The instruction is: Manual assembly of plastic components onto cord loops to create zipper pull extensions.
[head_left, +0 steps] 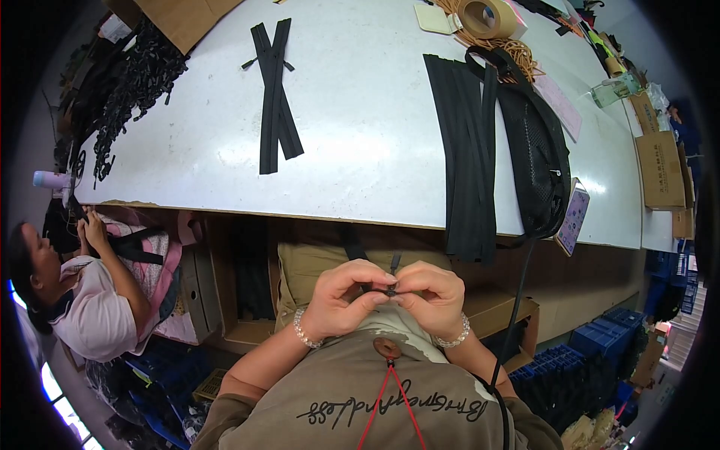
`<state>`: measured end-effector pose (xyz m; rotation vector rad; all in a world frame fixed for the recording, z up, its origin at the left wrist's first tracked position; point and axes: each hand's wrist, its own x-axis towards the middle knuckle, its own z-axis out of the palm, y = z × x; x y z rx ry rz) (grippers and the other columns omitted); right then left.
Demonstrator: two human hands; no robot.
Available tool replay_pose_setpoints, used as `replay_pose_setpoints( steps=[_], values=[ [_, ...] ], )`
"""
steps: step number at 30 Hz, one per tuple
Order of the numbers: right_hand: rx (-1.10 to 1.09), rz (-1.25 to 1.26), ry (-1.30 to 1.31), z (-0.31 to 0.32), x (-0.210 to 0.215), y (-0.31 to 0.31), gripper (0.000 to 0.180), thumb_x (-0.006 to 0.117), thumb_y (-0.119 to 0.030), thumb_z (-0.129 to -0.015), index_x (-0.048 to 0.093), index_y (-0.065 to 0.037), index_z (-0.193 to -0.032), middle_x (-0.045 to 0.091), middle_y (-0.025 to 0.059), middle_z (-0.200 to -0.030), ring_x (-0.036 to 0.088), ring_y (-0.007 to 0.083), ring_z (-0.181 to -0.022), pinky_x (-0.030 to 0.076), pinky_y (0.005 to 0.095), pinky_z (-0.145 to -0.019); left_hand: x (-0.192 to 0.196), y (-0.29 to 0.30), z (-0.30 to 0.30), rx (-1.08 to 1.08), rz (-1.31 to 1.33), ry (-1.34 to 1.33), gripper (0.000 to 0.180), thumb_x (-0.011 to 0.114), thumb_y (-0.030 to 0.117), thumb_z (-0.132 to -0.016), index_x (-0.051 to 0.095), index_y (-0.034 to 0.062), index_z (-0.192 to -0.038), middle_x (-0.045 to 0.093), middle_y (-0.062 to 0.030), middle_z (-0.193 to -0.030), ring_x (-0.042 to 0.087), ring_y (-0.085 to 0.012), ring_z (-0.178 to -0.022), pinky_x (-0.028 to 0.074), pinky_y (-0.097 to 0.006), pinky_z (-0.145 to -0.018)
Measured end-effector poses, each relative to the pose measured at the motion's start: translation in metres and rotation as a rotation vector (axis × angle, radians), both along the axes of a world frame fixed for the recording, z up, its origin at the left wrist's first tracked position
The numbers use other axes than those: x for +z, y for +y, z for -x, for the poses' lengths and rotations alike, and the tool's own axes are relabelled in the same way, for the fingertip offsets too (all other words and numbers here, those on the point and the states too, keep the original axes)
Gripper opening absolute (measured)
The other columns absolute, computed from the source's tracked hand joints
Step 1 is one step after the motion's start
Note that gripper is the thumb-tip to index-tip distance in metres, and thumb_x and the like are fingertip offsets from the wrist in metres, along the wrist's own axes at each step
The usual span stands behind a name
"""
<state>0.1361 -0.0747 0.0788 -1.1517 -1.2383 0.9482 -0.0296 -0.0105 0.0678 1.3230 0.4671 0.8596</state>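
From the head view, the left hand (346, 298) and right hand (429, 296) meet fingertip to fingertip at 6 o'clock of centre, below the white table (360, 127) edge. Both pinch tight on a small black zipper slider (391, 289), its black zipper tape (394, 264) rising toward 12 o'clock. A stack of black zipper strips (469, 157) hangs over the table edge at 2 o'clock of the hands, beside a black mesh bag (534, 161). Two crossed zipper strips (276, 97) lie at 11 o'clock. Another person (82, 292) sits at 9 o'clock.
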Motion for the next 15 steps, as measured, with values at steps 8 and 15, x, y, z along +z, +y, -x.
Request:
replay_pose_setpoints(
  steps=[8, 15],
  values=[
    [0.013, 0.029, 0.017, 0.0021, 0.0033, -0.0003, 0.013, 0.066, 0.007, -0.071, 0.063, 0.001, -0.081, 0.064, 0.0106, -0.079, 0.062, 0.018, -0.07, 0.048, 0.0255, -0.063, 0.0059, 0.0056, 0.0031, 0.018, -0.117, 0.085, 0.023, 0.064, -0.004, -0.076, 0.064, 0.0019, -0.098, 0.063, -0.009, -0.085, 0.06, -0.0175, -0.074, 0.047, -0.026, -0.065],
    [-0.016, 0.089, 0.133, 0.0074, 0.0007, -0.0041, 0.012, 0.065, 0.008, -0.071, 0.062, 0.002, -0.081, 0.063, 0.0111, -0.079, 0.061, 0.0175, -0.07, 0.048, 0.0252, -0.063, 0.0058, 0.0065, 0.0011, 0.036, -0.26, 0.11, 0.023, 0.064, -0.004, -0.073, 0.066, -0.0016, -0.096, 0.063, -0.0103, -0.079, 0.057, -0.0181, -0.066, 0.046, -0.027, -0.06]
  ],
)
